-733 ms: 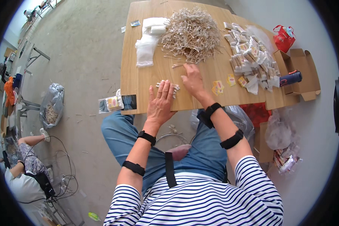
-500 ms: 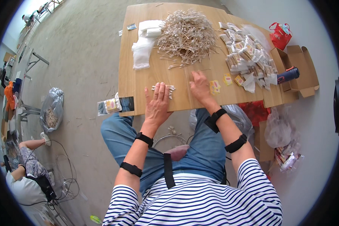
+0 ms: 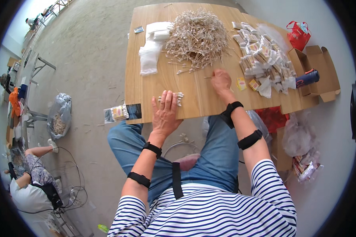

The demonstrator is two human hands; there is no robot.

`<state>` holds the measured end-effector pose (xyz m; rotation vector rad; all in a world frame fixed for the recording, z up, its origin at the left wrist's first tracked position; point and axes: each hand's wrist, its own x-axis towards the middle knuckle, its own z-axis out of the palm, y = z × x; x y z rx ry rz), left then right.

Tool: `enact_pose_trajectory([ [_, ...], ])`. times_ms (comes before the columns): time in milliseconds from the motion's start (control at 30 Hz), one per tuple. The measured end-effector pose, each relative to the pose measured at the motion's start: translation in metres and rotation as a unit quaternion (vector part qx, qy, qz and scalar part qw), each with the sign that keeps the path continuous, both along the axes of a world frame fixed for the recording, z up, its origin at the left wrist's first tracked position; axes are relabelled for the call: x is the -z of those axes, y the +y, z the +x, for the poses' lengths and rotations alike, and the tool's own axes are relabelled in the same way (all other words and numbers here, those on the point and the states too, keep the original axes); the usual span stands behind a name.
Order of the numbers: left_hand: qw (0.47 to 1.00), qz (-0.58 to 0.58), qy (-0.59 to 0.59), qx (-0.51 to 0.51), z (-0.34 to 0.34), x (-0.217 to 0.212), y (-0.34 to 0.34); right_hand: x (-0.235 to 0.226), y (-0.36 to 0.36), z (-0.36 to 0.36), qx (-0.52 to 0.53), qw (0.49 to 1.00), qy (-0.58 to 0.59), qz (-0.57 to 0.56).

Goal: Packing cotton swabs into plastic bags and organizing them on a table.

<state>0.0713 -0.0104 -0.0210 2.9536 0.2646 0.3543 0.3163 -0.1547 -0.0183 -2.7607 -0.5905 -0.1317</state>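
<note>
Pressing small stick bundle flat under left hand, grip released | right hand by stick pile, grip unclear

Wooden desk, upper centre of frame. On it: large heap of thin sticks at top centre; white plastic bags to its left; pile of filled packets upper right; small stick bundle near the front edge; two yellow labels.
</note>
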Motion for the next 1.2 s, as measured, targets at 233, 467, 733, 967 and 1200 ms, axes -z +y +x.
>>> enact_pose_trajectory([
  [233, 1.000, -0.018, -0.004, -0.005, 0.000, 0.004, 0.002, 0.003, 0.078, -0.084, -0.172, 0.981, 0.024, 0.090],
  [467, 1.000, -0.026, -0.004, 0.000, 0.001, 0.003, 0.002, -0.004, 0.070, -0.103, -0.214, 0.949, 0.151, 0.177],
  [733, 0.999, -0.041, -0.013, -0.004, -0.003, 0.003, 0.001, -0.002, 0.020, -0.133, -0.313, 0.946, 0.044, 0.070],
  [967, 0.999, -0.008, 0.009, -0.030, -0.018, 0.010, -0.007, 0.011, 0.020, -0.161, -0.336, 0.931, -0.077, -0.123],
  [1200, 0.999, -0.017, 0.007, -0.035, -0.021, 0.012, -0.007, -0.001, 0.025, -0.175, -0.307, 0.946, -0.007, -0.100],
])
